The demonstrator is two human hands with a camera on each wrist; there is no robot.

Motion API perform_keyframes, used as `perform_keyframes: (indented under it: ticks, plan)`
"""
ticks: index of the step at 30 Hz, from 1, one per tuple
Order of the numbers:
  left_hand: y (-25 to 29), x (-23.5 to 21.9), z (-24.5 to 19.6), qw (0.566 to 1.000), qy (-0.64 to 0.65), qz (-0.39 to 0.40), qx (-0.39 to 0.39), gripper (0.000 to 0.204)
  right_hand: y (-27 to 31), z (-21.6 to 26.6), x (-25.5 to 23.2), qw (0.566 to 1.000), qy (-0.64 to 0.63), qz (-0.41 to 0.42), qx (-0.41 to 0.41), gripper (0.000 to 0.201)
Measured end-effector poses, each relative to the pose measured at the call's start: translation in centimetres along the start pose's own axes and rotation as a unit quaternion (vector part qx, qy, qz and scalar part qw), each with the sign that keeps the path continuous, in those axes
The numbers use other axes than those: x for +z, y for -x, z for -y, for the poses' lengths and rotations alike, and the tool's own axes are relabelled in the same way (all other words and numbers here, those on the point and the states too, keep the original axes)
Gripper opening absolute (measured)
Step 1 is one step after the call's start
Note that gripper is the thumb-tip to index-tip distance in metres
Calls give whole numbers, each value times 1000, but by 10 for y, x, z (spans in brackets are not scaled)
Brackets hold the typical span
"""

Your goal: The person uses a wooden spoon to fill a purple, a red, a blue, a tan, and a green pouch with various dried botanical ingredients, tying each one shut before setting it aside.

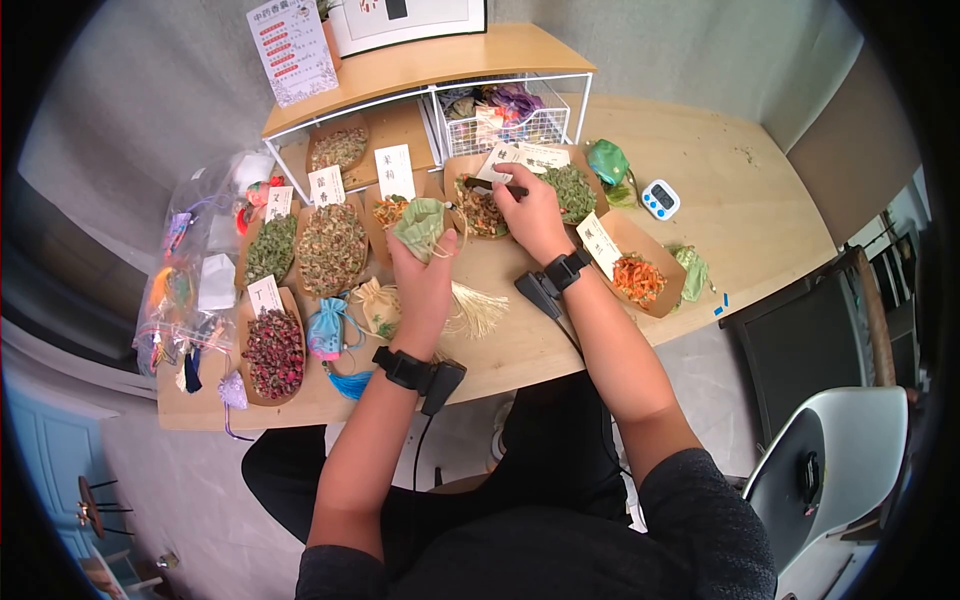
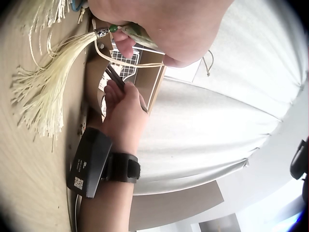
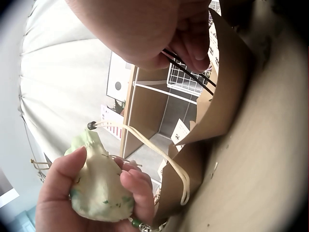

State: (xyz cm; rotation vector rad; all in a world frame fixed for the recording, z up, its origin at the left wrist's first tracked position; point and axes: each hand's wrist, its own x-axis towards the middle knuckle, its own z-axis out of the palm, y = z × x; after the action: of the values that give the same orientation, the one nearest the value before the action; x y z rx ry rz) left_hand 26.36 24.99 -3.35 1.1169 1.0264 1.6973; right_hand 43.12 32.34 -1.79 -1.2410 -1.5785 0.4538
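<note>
My left hand [image 1: 421, 285] holds a pale green drawstring pouch [image 1: 420, 228], thumb on one side and fingers on the other. From the pouch hang cream cords [image 3: 166, 157] and a cream tassel [image 2: 48, 82] with a green bead. My right hand [image 1: 535, 222] pinches dark, slim tweezers [image 3: 190, 75], two prongs side by side. Their tips point into a brown paper tray of mixed dried herbs [image 1: 483, 215]. Just left of the pouch is a tray of orange and green dried bits [image 1: 390, 210]. A tray of green leaves [image 1: 570, 195] lies right of the right hand.
More trays hold red buds [image 1: 273, 355], tan flowers [image 1: 332, 250] and orange pieces [image 1: 638, 280]. Along the front edge lie a blue pouch [image 1: 327, 328] and a beige pouch [image 1: 378, 305]. A wooden shelf [image 1: 430, 62] stands behind, a timer [image 1: 660, 199] at right.
</note>
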Motion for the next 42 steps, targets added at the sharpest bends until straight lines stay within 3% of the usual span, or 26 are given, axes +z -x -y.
perform_keyframes:
  ticks: [3, 5, 7, 10, 15, 21, 25, 29, 42]
  plan:
    - [0, -2, 2, 1000, -15, 5, -10, 45, -2, 0, -4, 1000, -11, -8, 16, 28]
    - [-2, -3, 4, 1000, -19, 7, -13, 46, -6, -1, -7, 990, -134, -11, 43, 28]
    - [-1, -3, 6, 1000, -13, 6, -10, 46, -10, 2, -13, 957, -277, 16, 89, 27]
    - [-2, -3, 7, 1000, -10, 5, 1, 46, -14, 17, -33, 911, -389, 55, 126, 27]
    - [-2, -4, 10, 1000, -31, 6, 5, 47, -14, 13, -40, 854, -494, 88, 138, 25]
    - [0, -1, 0, 1000, 4, 8, -11, 46, -14, 5, -27, 941, -293, -2, 171, 22]
    - [1, 0, 0, 1000, 2, 6, -20, 45, -13, -8, -15, 959, -240, -11, 151, 16]
    - [0, -1, 0, 1000, -5, 9, -16, 45, -7, -11, 0, 994, -90, -48, 41, 14]
    - [-2, -1, 2, 1000, 8, 11, -12, 44, -4, -6, 4, 999, -23, -33, -15, 16]
